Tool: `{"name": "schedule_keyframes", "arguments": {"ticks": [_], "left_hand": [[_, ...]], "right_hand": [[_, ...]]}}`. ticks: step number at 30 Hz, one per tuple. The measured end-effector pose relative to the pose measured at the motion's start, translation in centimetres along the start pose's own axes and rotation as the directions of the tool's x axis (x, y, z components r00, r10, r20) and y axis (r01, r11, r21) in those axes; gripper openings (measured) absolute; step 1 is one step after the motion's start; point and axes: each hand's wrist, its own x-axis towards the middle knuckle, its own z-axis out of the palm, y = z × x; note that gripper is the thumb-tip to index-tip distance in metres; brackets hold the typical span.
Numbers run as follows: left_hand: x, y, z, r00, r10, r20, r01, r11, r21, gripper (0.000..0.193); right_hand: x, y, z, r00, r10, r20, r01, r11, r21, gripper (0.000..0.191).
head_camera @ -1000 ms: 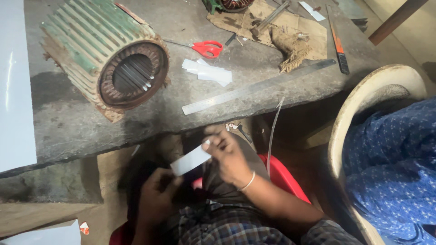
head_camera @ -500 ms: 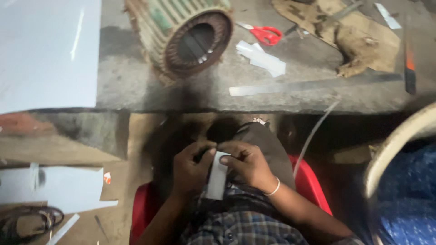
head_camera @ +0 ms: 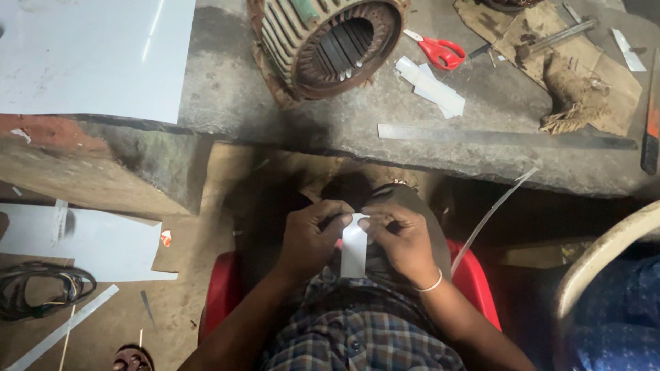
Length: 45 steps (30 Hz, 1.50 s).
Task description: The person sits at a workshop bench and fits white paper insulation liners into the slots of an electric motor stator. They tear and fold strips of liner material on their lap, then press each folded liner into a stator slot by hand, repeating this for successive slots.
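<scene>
We pinch the far end of the white paper strip between the fingers of our left hand and right hand, both equally close, its long axis running toward us over our lap, below the bench.
</scene>
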Motion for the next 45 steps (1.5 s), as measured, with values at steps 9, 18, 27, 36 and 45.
{"name": "schedule_keyframes", "arguments": {"ticks": [9,18,27,36,45], "left_hand": [[-0.3,0.0,0.7,0.997,-0.070,-0.023,0.067,0.994,-0.087,0.018],[-1.1,1.0,0.5,0.963,0.259,-0.067,-0.250,0.960,0.122,0.012],[-1.6,1.3,0.2,0.954,0.298,-0.015,-0.293,0.945,0.146,0.012],[-1.7,1.1,0.4,0.965,0.263,-0.008,-0.257,0.947,0.193,0.011],[-1.2,0.3,0.4,0.981,0.186,-0.049,-0.183,0.982,0.053,0.014]], "right_hand": [[0.2,-0.4,-0.5,0.981,-0.193,0.024,0.194,0.972,-0.134,0.011],[0.2,-1.3,-0.6,0.999,0.036,0.037,-0.031,0.991,-0.132,0.023],[0.2,-0.8,-1.0,0.988,-0.004,0.153,-0.013,0.993,0.115,0.010],[-0.2,-0.5,-0.7,0.990,-0.035,0.137,0.026,0.997,0.068,0.007],[-0.8,-0.8,0.2,0.995,-0.102,0.024,0.103,0.994,-0.049,0.008]]}}
